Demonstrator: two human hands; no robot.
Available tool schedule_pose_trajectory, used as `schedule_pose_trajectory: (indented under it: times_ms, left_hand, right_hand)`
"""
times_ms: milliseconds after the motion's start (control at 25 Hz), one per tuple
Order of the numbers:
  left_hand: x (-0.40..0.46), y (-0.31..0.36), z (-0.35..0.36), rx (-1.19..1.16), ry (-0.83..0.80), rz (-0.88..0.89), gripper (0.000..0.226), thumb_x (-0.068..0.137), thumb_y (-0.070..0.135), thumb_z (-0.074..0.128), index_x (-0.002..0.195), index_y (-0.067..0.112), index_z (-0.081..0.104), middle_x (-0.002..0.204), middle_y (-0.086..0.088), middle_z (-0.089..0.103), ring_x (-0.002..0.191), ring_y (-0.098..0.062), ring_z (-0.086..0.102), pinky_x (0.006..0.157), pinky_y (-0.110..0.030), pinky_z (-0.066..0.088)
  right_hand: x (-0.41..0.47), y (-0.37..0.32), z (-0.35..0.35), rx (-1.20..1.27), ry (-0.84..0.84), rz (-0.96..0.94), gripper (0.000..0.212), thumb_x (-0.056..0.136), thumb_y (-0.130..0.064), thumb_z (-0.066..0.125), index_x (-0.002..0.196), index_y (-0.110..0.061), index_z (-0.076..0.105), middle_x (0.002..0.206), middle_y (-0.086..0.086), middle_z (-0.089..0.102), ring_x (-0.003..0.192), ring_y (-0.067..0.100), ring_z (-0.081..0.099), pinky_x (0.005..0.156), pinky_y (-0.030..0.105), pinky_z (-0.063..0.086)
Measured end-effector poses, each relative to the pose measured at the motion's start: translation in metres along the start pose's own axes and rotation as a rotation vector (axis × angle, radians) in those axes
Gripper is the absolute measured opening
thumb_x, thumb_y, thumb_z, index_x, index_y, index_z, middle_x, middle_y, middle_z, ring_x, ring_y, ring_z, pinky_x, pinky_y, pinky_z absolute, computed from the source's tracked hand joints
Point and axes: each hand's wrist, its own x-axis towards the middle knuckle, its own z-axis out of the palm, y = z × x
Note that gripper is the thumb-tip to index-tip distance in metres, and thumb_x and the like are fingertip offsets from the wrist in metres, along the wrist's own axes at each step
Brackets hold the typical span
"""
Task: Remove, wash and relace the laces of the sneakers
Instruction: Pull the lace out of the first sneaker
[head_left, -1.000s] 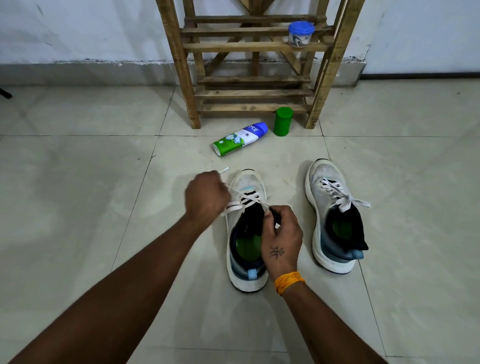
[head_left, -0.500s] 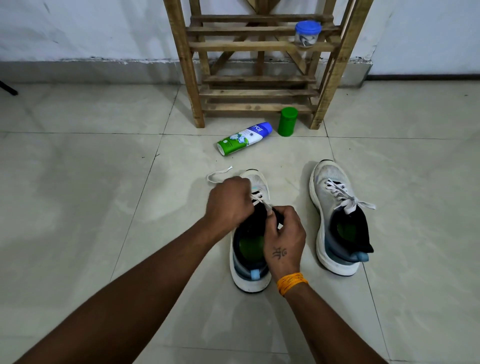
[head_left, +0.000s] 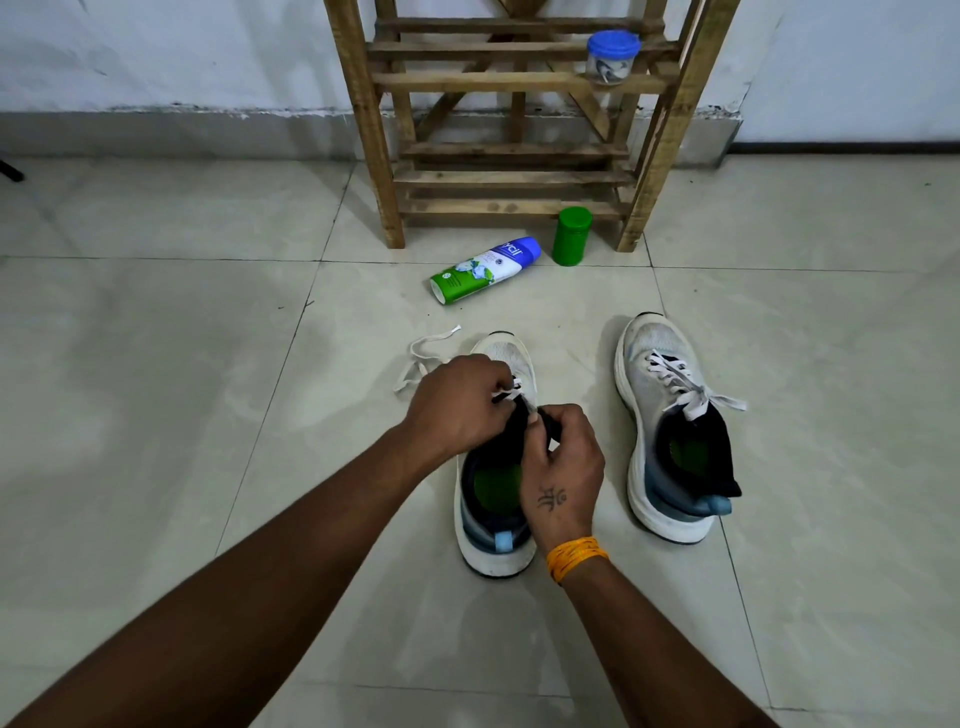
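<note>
Left hand curled over the near sneaker, fingertips pinching the white lace at the eyelets. Right hand closed just beside it, thumb and fingers gripping the black tongue at the collar. Loose lace end trailing off to the left across the tile floor, looping near the toe. Sneaker standing flat, toe pointing away, green insole showing inside. Second sneaker to the right, apart, laced and knotted. Orange wristband on the right wrist. Further out, a spray can lying on its side, a green container upright beside it. Behind, a wooden rack against the wall, blue-lidded jar on a slat.
</note>
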Motion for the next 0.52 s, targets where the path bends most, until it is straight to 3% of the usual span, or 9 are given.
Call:
schedule_pose_trajectory:
  times_ms: [120, 240, 360, 440, 520]
  left_hand:
    - [0.003, 0.002, 0.002, -0.005, -0.028, -0.05, 0.019, 0.082, 0.038, 0.073, 0.098, 0.029, 0.074, 0.098, 0.005, 0.071, 0.097, -0.02, 0.067, 0.074, -0.032, 0.051]
    - [-0.004, 0.007, -0.002, 0.001, 0.082, -0.226, 0.024, 0.085, 0.047, 0.069, 0.087, 0.023, 0.068, 0.09, 0.005, 0.068, 0.088, -0.021, 0.064, 0.071, -0.034, 0.049]
    - [-0.031, 0.018, 0.001, 0.121, 0.11, -0.212, 0.034, 0.088, 0.055, 0.06, 0.086, 0.021, 0.062, 0.087, 0.002, 0.067, 0.084, -0.024, 0.062, 0.066, -0.033, 0.044]
    - [-0.043, 0.015, 0.003, 0.12, 0.093, -0.154, 0.029, 0.09, 0.047, 0.059, 0.087, 0.018, 0.062, 0.084, -0.002, 0.068, 0.083, -0.028, 0.065, 0.063, -0.033, 0.043]
    - [-0.046, 0.007, 0.004, 0.069, 0.142, -0.14, 0.022, 0.091, 0.034, 0.058, 0.083, 0.013, 0.06, 0.077, -0.006, 0.067, 0.077, -0.032, 0.064, 0.06, -0.035, 0.042]
  right_hand:
    - [0.001, -0.001, -0.001, -0.001, 0.002, -0.002, 0.007, 0.097, -0.013, 0.063, 0.091, -0.014, 0.062, 0.088, -0.003, 0.063, 0.083, 0.014, 0.059, 0.075, 0.03, 0.046]
    - [-0.001, -0.002, -0.003, 0.018, -0.003, 0.008, 0.006, 0.096, -0.017, 0.064, 0.09, -0.016, 0.063, 0.089, -0.005, 0.065, 0.085, 0.013, 0.06, 0.077, 0.031, 0.047]
    - [0.006, -0.008, -0.01, 0.006, -0.067, 0.058, 0.02, 0.092, -0.038, 0.064, 0.081, -0.021, 0.065, 0.082, -0.009, 0.067, 0.082, 0.008, 0.063, 0.076, 0.031, 0.049]
    - [0.023, -0.012, -0.015, -0.135, -0.182, 0.056, 0.029, 0.089, -0.046, 0.064, 0.075, -0.021, 0.066, 0.073, -0.008, 0.067, 0.074, 0.009, 0.063, 0.07, 0.032, 0.049]
    - [0.043, -0.021, -0.014, -0.308, -0.328, 0.004, 0.022, 0.084, -0.044, 0.065, 0.082, -0.024, 0.073, 0.074, -0.008, 0.071, 0.075, 0.014, 0.065, 0.068, 0.032, 0.052]
